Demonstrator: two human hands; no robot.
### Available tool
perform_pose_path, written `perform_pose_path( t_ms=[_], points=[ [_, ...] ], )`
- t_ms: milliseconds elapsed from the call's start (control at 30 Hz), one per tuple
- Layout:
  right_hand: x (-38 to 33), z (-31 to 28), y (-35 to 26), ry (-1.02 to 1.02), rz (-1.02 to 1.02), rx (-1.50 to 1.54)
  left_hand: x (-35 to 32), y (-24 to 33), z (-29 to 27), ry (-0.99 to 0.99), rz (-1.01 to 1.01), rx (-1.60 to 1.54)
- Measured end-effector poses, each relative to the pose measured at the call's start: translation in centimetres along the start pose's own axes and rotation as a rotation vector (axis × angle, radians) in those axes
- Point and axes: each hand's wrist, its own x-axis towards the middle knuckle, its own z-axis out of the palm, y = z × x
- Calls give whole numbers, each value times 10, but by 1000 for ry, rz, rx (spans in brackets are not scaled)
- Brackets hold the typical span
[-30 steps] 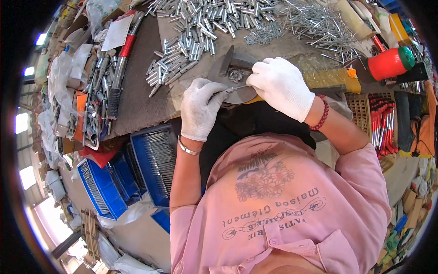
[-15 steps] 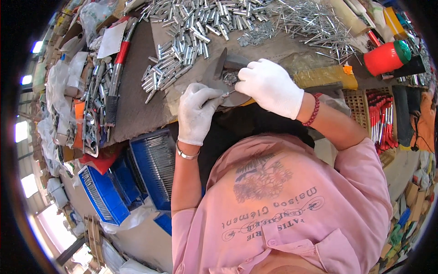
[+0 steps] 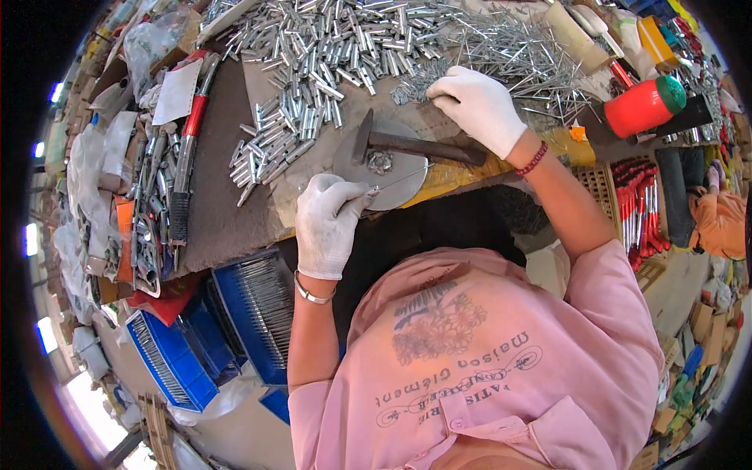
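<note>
- Between L thumb + fingertips, pinched a thin metal rod (image 3: 403,179) by one end, w/ L hand (image 3: 327,223) at the bench's front edge.
- Angled rod up + R, over a round grey disc (image 3: 395,197), free end near the hammer (image 3: 427,146) handle. Couldn't tell touching from apart.
- Held R hand (image 3: 479,110) palm down, fingers curled, at the near R side of a pile of small metal pcs. (image 3: 413,84). Couldn't make out any pc. in the fingertips, nor pinched vs. loose.
- Judged step in hand as: rod parked in L, one small pc. being picked w/ R.
- For next move, reckoned on need for a light R fingertip pinch on a single pc., plus steady L hold on rod.
- On disc, saw a knobby metal lump (image 3: 379,162), just beside hammer head; along bench edge, a yellow strip (image 3: 454,178).
- Beyond, approx. L to R: heap of short metal tubes (image 3: 298,121), small pcs., then tangle of long pins (image 3: 525,59).
- Farther R: red container (image 3: 638,112) w/ green end, tipped on side.
- Below bench, L: blue bin (image 3: 254,313) w/ rows of metal rods.
</note>
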Motion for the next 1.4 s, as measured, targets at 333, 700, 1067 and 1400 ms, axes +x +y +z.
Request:
perform_pose_path(
  t_ms=[333, 700, 1067, 1400],
  points=[
    [-1, 4, 7, -25, 14, 93, -1, -3, -1, -11, -17, -28],
    [9, 7, -11, -156, 149, 12, -2, -3, 0, 7, 6, -24],
    [-29, -4, -98, -1, -243, 449, -4, -11, 6, 22, 2, -26],
    [-25, 0, -107, -110, -305, 349, -6, -4, 4, 80, 30, 25]
  ],
)
